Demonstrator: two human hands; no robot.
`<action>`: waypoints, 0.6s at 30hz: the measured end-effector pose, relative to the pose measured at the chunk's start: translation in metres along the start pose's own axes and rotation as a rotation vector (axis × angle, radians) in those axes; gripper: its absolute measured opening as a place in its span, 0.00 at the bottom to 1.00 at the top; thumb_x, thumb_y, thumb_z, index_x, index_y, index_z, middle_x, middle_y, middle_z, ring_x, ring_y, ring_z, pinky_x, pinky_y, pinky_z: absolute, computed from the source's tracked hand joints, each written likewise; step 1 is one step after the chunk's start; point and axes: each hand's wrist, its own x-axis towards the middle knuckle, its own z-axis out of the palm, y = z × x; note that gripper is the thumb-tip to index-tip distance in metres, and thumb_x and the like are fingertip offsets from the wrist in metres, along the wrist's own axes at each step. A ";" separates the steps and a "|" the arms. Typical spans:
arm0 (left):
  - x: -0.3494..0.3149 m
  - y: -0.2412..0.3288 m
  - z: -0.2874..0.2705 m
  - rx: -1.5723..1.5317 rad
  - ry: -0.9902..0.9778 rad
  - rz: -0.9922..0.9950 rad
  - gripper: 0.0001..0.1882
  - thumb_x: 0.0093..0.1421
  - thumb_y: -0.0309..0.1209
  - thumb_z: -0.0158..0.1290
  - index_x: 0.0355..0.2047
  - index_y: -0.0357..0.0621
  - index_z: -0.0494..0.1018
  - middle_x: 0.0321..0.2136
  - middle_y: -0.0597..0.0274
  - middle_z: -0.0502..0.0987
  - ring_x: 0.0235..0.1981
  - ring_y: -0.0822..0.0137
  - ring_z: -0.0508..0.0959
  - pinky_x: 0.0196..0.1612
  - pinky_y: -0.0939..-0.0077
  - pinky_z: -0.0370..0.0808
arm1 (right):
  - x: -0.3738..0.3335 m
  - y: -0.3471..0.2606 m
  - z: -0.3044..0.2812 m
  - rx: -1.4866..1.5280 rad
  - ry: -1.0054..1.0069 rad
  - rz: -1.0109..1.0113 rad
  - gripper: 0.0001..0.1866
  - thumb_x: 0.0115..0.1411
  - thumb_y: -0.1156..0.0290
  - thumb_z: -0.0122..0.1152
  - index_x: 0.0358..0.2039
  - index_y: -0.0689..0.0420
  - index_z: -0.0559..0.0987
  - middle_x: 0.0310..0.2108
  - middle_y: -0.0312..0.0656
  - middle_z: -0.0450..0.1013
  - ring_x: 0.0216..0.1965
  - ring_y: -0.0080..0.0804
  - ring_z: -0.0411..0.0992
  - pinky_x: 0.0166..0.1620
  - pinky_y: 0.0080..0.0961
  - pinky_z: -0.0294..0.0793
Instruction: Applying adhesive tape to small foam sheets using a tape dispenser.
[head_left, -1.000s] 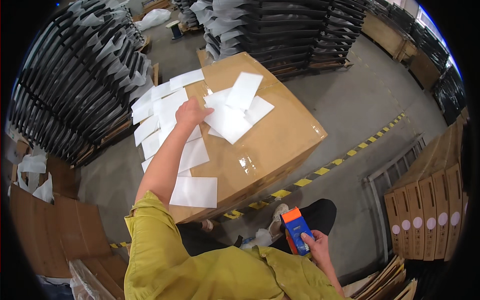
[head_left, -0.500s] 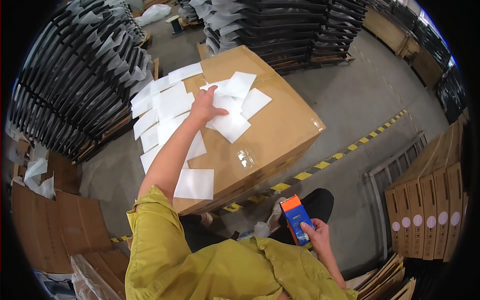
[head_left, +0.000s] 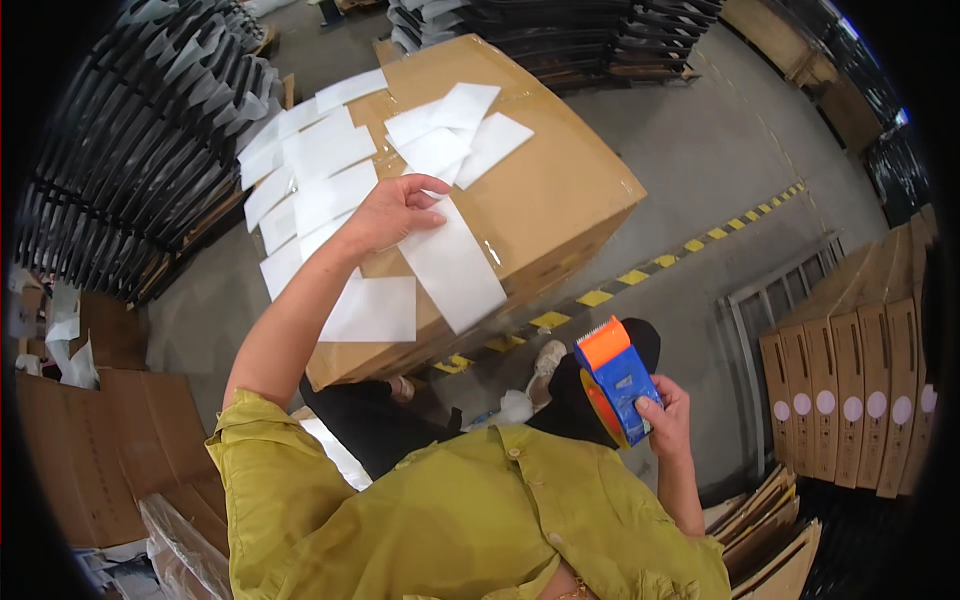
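Note:
My left hand (head_left: 400, 212) pinches one end of a white foam sheet (head_left: 455, 265), which slants across the top of a big cardboard box (head_left: 560, 170) toward its near edge. Just beyond lie several loose white sheets (head_left: 490, 145), overlapping one another. More white sheets (head_left: 325, 150) are spread in rows along the box's left side, and a single sheet (head_left: 372, 310) lies at its near left corner. Held by my right hand (head_left: 665, 418), off the box and in front of my leg, is a blue and orange tape dispenser (head_left: 622, 385) with a toothed edge.
Stacked black frames (head_left: 120, 150) wrapped in white foam rise on the left, with another stack (head_left: 560, 40) behind the box. Flat cartons (head_left: 850, 390) stand upright at right beside a metal rack (head_left: 780, 320). Yellow-black tape (head_left: 640, 277) crosses the floor.
My left hand has drawn a white sheet from the loose pile toward me. The tape dispenser has risen slightly and turned, and the box sits higher in view.

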 end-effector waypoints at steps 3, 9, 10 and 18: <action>0.010 -0.027 0.010 0.124 0.122 0.060 0.16 0.47 0.21 0.53 0.39 0.42 0.70 0.26 0.67 0.71 0.29 0.77 0.69 0.35 0.84 0.67 | 0.000 -0.007 0.006 -0.003 -0.037 -0.050 0.20 0.43 0.66 0.64 0.33 0.66 0.71 0.27 0.37 0.72 0.26 0.17 0.67 0.32 0.12 0.66; 0.007 -0.021 0.035 0.487 0.227 0.305 0.16 0.47 0.23 0.52 0.39 0.40 0.68 0.31 0.53 0.72 0.34 0.60 0.72 0.38 0.72 0.69 | -0.013 -0.014 0.015 0.049 -0.107 -0.098 0.21 0.43 0.67 0.65 0.35 0.67 0.71 0.29 0.39 0.72 0.28 0.19 0.69 0.34 0.14 0.68; 0.008 -0.025 0.036 0.510 0.246 0.357 0.16 0.47 0.24 0.52 0.39 0.40 0.68 0.32 0.51 0.72 0.35 0.56 0.72 0.39 0.69 0.68 | -0.013 -0.014 0.016 0.043 -0.118 -0.111 0.22 0.43 0.67 0.65 0.35 0.67 0.71 0.29 0.39 0.72 0.29 0.19 0.69 0.34 0.14 0.68; -0.033 0.001 0.064 0.402 0.257 0.459 0.14 0.50 0.30 0.52 0.37 0.38 0.69 0.32 0.55 0.73 0.34 0.61 0.72 0.38 0.73 0.68 | -0.018 -0.021 0.025 0.016 -0.144 -0.153 0.30 0.38 0.59 0.68 0.35 0.69 0.71 0.29 0.41 0.72 0.29 0.22 0.70 0.35 0.15 0.68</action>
